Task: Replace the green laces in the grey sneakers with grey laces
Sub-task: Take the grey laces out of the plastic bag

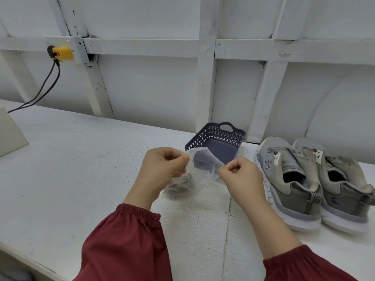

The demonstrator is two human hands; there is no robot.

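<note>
A clear plastic bag (pixel 199 169) hangs between my two hands above the white table. My left hand (pixel 162 169) pinches its left rim and my right hand (pixel 241 177) pinches its right rim, so the mouth is pulled apart. Grey laces (pixel 179 186) lie bunched in the bottom of the bag. Two grey sneakers (pixel 292 179) (pixel 345 185) stand side by side at the right, heels toward me, with no laces visible in their eyelets. No green laces are in view.
A dark blue perforated basket (pixel 218 138) stands just behind the bag, near the wall. A yellow plug box (pixel 61 53) with black cables is on the wall at the left. A pale board (pixel 10 132) lies at the far left table edge.
</note>
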